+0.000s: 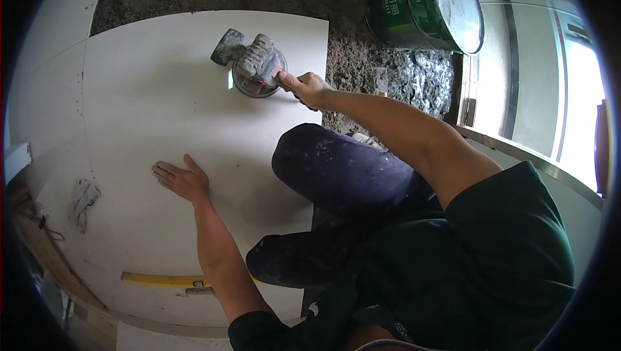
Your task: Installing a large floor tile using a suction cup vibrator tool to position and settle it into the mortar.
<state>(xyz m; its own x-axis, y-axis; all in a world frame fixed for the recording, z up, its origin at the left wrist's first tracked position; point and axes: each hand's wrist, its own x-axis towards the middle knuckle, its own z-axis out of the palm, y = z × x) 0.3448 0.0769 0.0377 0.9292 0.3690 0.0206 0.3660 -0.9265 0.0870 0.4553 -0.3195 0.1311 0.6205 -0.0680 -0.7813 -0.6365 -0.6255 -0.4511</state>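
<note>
My right hand (301,86) grips the handle of a dusty grey power tool (255,60) with a round base, which sits on a large white board (142,112) near its far right portion. My left hand (184,176) lies palm down on the board with fingers apart, lower and to the left of the tool. My dark-trousered knees (330,170) are at the board's right side. A yellow level (155,278) lies toward the near edge, partly behind my left forearm. A crumpled pale cloth or glove (84,202) lies at the left.
A green metal bucket (420,11) stands on dark rough floor (349,73) at the upper right. A wall and bright opening (576,112) with a metal edge are at the right. Another white panel (45,92) and wooden pieces (45,247) are along the left.
</note>
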